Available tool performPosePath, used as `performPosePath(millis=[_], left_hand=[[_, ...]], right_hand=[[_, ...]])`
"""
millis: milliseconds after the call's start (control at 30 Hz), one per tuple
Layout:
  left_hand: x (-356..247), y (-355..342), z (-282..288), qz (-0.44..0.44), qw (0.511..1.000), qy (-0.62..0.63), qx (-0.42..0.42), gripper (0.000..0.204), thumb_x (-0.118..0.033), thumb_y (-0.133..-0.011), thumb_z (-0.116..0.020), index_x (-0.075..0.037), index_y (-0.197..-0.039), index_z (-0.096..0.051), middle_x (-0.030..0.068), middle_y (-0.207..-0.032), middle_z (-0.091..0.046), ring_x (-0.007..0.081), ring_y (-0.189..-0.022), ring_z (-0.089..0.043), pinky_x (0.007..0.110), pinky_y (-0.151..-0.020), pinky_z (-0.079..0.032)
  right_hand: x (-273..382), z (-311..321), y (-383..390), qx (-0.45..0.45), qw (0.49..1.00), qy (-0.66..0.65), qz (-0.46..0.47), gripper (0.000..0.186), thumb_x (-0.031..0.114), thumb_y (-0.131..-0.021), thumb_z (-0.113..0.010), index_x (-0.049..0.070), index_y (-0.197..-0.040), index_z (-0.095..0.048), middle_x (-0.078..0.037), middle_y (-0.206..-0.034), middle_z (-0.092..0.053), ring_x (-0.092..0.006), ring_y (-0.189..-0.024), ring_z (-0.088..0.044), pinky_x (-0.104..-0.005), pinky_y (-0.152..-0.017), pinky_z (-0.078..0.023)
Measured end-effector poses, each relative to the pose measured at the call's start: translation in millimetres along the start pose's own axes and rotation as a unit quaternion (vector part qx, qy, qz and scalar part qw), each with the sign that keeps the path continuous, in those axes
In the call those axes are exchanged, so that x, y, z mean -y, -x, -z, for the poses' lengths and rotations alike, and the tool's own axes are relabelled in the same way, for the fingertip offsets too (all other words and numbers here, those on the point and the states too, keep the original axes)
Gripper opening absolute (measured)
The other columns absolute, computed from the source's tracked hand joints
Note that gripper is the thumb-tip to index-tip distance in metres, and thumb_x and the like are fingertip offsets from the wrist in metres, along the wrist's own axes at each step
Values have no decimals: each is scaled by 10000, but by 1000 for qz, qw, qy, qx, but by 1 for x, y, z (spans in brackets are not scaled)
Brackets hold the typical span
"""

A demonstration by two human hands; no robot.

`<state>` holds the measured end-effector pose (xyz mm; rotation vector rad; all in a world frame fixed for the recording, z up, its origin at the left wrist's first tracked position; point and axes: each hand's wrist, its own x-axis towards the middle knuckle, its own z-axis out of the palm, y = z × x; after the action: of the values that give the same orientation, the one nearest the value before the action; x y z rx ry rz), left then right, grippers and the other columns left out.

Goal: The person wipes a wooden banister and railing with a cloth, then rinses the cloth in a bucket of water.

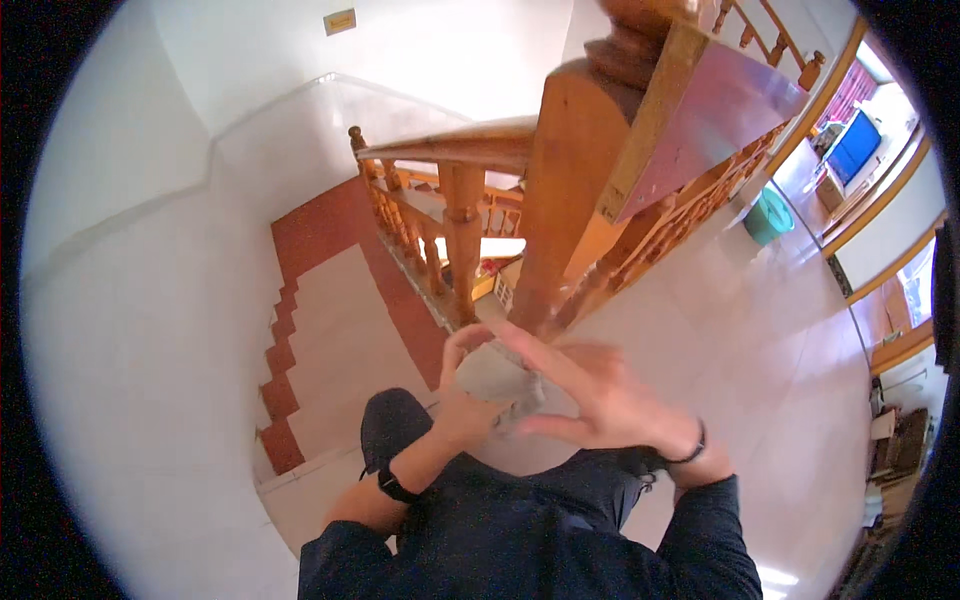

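My left hand [466, 405] is curled round a bunched light grey cloth [495, 372] in front of my lap. To its right, my right hand [605, 400] reaches over the bundle with thumb and index finger stretched apart. The index fingertip meets the cloth's upper edge, and the thumb lies by its lower right side. Motion blurs the right hand, and its other fingers are partly hidden. Just beyond both hands rises a wooden newel post [560, 190].
A wooden handrail [450, 150] with turned balusters runs off the post. Red-edged stairs [335, 320] descend on the left beside a white wall [120, 380]. A pinkish board [715, 115] leans by the post. Pale tiled floor [740, 380] and a green bucket [768, 217] lie right.
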<state>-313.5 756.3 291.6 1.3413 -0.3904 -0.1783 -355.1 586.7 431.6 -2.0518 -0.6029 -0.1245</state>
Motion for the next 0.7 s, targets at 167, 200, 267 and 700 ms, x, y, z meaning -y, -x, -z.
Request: performPosePath(millis=[167,200,267,700], left_hand=[[-69,-54,12,-99,982,133,-86,668,-205,-727,-756,-62,-1262,-382,122,-1216,-486,198,-1037,-554,332,-854,-481],[-85,-69,9,-229,964,119,-59,618,-266,-759,-734,-62,-1247,-413,125,-1215,-494,201,-1013,-570,332,-831,-496],[-121,-97,-16,-283,929,233,58,614,-416,-808,-653,-59,-1259,-438,162,-1220,-488,249,-1119,-509,386,-922,-432],[-9,-124,-62,-441,875,-130,-151,696,-538,-904,-396,37,-1295,-396,253,-1347,-378,372,-1272,-353,449,-1057,-259]], right_hand=[[36,126,-47,-429,761,321,368,756,597,-905,-330,-53,-1269,-455,-234,-1275,-493,-350,-1222,-450,-453,-1061,-278],[58,151,-67,-398,741,408,357,641,507,-951,-309,-29,-1251,-492,-205,-1281,-505,-309,-1236,-449,-415,-1068,-277],[52,178,-93,-453,754,424,216,357,266,-979,-385,51,-1179,-588,-99,-991,-652,-140,-940,-585,-269,-827,-443],[44,144,-142,-335,799,408,288,700,510,-962,-152,-41,-1231,-489,-212,-1080,-607,-284,-998,-613,-385,-846,-513]])
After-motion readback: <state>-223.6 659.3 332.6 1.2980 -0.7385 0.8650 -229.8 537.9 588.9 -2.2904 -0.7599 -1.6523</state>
